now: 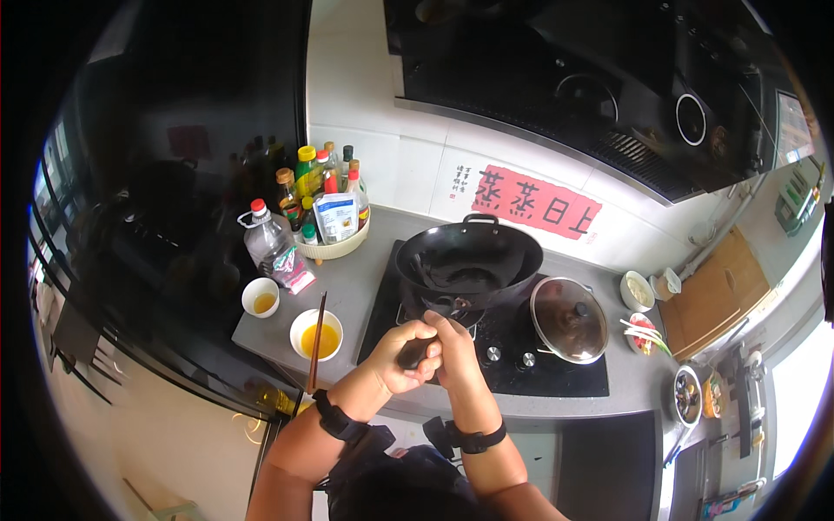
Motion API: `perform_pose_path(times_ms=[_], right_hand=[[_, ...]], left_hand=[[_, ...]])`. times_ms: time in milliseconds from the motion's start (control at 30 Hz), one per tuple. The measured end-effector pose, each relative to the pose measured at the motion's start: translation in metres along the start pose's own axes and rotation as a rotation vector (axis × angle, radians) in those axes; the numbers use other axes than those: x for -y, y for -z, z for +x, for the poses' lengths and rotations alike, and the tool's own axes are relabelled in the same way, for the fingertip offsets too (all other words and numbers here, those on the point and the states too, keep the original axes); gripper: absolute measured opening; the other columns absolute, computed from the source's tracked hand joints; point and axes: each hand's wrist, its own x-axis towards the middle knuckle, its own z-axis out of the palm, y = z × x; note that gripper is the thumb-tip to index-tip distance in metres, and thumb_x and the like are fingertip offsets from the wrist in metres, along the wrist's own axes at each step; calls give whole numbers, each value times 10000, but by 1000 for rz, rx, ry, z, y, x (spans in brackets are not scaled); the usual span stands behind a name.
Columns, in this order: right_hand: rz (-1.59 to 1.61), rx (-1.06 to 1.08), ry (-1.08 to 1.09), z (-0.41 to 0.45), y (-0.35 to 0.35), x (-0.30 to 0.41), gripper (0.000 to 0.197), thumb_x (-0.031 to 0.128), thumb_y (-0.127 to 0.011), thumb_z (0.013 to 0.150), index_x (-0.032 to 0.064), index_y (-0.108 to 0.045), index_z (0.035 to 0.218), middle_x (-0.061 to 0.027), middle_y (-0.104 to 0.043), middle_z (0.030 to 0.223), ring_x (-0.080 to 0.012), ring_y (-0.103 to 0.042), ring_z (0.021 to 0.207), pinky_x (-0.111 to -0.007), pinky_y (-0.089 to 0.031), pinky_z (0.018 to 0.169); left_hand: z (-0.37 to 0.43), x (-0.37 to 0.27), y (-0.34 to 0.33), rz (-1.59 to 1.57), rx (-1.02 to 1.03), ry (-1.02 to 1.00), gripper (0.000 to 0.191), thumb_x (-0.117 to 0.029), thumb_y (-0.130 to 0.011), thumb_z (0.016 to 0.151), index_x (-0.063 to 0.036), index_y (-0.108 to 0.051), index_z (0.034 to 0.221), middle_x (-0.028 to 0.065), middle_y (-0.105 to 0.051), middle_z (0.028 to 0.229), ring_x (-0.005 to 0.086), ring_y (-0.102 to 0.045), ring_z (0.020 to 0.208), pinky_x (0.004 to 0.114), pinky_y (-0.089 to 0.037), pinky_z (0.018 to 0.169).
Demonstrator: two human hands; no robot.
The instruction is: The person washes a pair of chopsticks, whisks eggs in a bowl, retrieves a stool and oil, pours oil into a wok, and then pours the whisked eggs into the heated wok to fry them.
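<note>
Both my hands are closed around the dark handle (416, 355) of a black wok (469, 257). My left hand (396, 355) wraps it from the left. My right hand (456, 348) presses against it from the right, thumb on top. The wok is over the left part of a black glass cooktop (567, 384); whether it touches the burner is hidden. Its inside is glossy, with a dark wet-looking patch at the bottom. On the cooktop's right side sits a pan with a glass lid (567, 319). A small loop handle (481, 218) stands on the wok's far rim.
On the left are a bowl of beaten egg (319, 335) with chopsticks (317, 345) across it, a smaller bowl (260, 297), a large plastic bottle (273, 244) and a basket (342, 246) of seasoning bottles. A range hood (521, 71) overhangs. Bowls of ingredients (637, 291) stand right.
</note>
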Motion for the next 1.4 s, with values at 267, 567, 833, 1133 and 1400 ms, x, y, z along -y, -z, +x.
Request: perform_pose_path(times_ms=[267, 567, 833, 1133, 1400], right_hand=[[463, 64, 28, -2, -5, 8, 233, 274, -488, 889, 42, -506, 875, -27, -471, 543, -133, -438, 359, -281, -431, 297], [557, 219, -59, -16, -14, -34, 307, 195, -521, 825, -22, -525, 1043, -113, -581, 913, -216, -578, 834, -338, -488, 730], [189, 181, -111, -11, 25, -58, 294, 144, -497, 790, -35, -441, 1017, -204, -595, 908, -271, -610, 615, -313, -510, 408], [91, 116, -101, -2, 61, -69, 314, 137, -493, 802, -45, -416, 1045, -198, -601, 901, -262, -611, 626, -310, -517, 440], [11, 185, -80, 14, 90, -84, 342, 121, -491, 801, -44, -403, 1087, -185, -593, 918, -229, -596, 677, -288, -516, 515]], left_hand=[[6, -20, -61, 371, -249, 76, 223, -218, -503, 814, -27, -494, 699, 85, -516, 562, 163, -487, 391, 219, -297, 264], [-43, -12, -49, 742, -303, 68, 187, -168, -533, 798, 12, -496, 761, 137, -531, 571, 215, -503, 349, 288, -375, 297], [-23, 51, 40, 600, -168, -222, 335, -173, -520, 799, -22, -393, 1070, 124, -546, 588, 237, -529, 375, 310, -450, 340], [13, 77, 72, 359, -18, -229, 334, -147, -508, 796, -63, -380, 1093, 131, -548, 602, 251, -539, 380, 307, -452, 331], [37, 93, 99, 455, -3, -287, 444, -124, -506, 817, -27, -279, 1186, 135, -527, 633, 253, -541, 392, 322, -469, 337]])
